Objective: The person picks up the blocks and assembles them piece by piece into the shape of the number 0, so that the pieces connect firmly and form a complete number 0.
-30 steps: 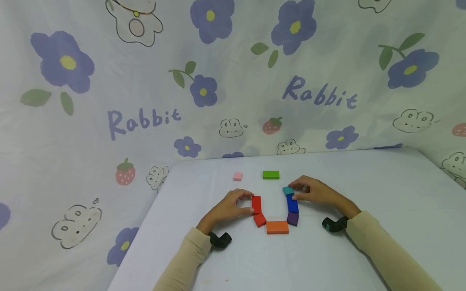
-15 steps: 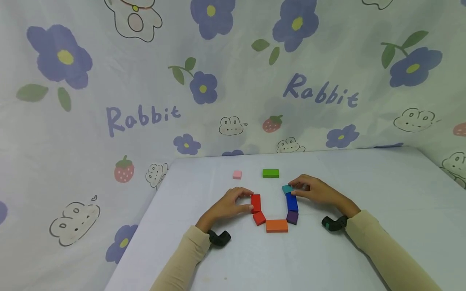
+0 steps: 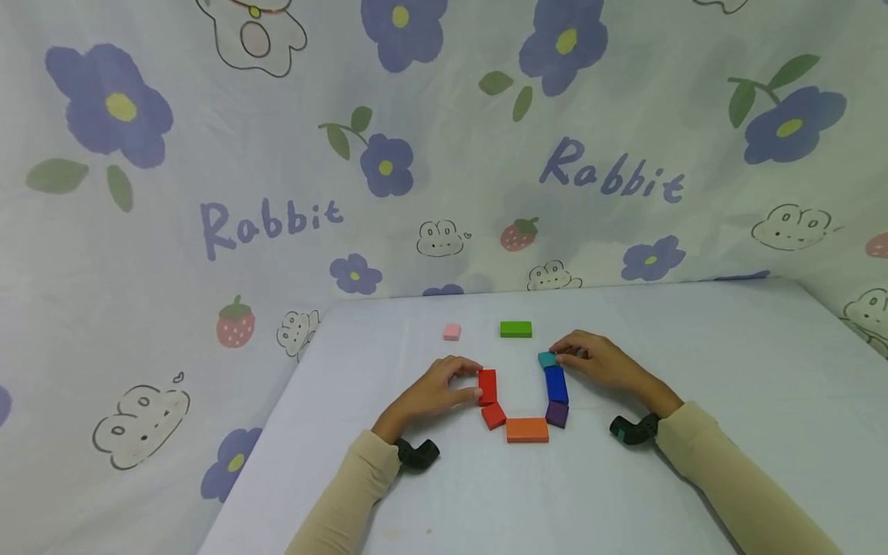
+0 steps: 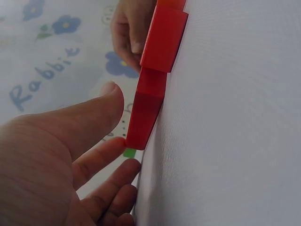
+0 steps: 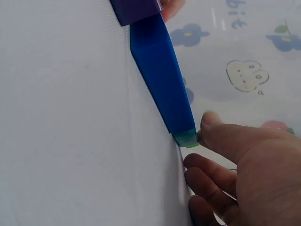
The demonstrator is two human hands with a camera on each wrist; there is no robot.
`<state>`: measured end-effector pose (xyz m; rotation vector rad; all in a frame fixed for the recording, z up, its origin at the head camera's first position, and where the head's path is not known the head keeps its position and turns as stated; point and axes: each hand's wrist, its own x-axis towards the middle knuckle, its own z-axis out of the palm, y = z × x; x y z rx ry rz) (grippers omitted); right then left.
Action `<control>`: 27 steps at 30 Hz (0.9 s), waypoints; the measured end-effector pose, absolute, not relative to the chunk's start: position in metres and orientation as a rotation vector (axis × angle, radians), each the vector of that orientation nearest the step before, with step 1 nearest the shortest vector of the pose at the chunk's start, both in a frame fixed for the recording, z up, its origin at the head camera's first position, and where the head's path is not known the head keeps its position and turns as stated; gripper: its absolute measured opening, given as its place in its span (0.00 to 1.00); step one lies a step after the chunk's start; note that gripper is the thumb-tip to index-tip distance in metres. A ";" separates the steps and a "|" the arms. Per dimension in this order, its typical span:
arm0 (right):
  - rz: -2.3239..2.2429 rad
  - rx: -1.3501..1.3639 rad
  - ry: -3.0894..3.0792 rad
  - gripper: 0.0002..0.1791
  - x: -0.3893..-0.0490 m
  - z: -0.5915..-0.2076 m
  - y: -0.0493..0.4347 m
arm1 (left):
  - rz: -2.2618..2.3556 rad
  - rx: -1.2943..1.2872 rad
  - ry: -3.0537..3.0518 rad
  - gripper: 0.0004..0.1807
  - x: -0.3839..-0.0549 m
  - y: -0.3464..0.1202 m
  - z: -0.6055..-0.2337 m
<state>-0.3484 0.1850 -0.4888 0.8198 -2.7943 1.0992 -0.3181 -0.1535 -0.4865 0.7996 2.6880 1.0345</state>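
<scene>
My left hand (image 3: 438, 387) is beside a long red block (image 3: 488, 386), thumb and fingers spread along its outer side. In the left wrist view the index fingertip (image 4: 120, 145) is right at the block's far end, while the thumb stands a little apart. My right hand (image 3: 600, 362) has its thumb and index finger at the small teal block (image 3: 547, 359), covering its right edge. That block abuts the far end of a long blue block (image 3: 556, 385). A purple block (image 3: 557, 415), an orange block (image 3: 527, 430) and a small red block (image 3: 494, 416) complete a U-shaped row.
Beyond the row lie a pink block (image 3: 452, 332) and a green block (image 3: 516, 330) on the white tablecloth (image 3: 590, 493). A patterned curtain (image 3: 472, 139) hangs behind the table. Black wrist cameras (image 3: 419, 455) sit below both hands.
My right thumb has shifted away from the blue block's far end onto the teal block's edge. The left hand keeps its place, and the head view has tilted slightly.
</scene>
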 end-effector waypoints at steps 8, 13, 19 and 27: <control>1.095 0.823 -2.798 0.15 -0.350 -0.489 0.184 | 1.031 0.791 2.693 0.26 -0.318 -0.153 -0.485; 1.106 0.849 -2.774 0.15 -0.351 -0.490 0.184 | 1.031 0.788 2.695 0.25 -0.317 -0.153 -0.484; 1.087 0.856 -2.768 0.14 -0.351 -0.491 0.184 | 1.036 0.771 2.680 0.25 -0.316 -0.153 -0.484; 1.096 0.808 -2.791 0.13 -0.350 -0.489 0.182 | 1.039 0.765 2.683 0.26 -0.318 -0.153 -0.486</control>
